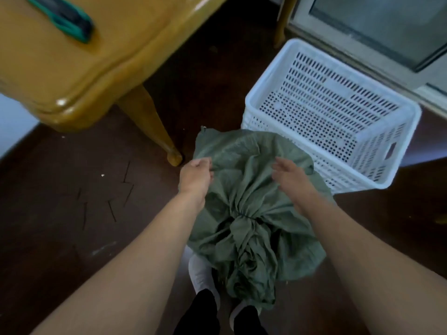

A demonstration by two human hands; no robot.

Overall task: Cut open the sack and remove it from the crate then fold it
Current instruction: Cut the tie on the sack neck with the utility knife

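A crumpled green sack [246, 213] hangs in front of me above the dark floor, outside the crate, bunched and tied into a knot near its lower middle. My left hand [196, 176] grips the sack's upper left edge with curled fingers. My right hand [291, 176] lies on the upper right part of the sack, fingers spread and reaching into the cloth; whether it pinches the fabric is unclear. The white perforated plastic crate [333, 112] stands on the floor just behind and right of the sack, with nothing inside.
A glossy yellow wooden table [101, 56] stands at upper left, one leg [154, 131] reaching the floor near my left hand. A green-handled tool [67, 18] lies on it. A glass door frame [362, 32] runs behind the crate. My feet [203, 281] are below the sack.
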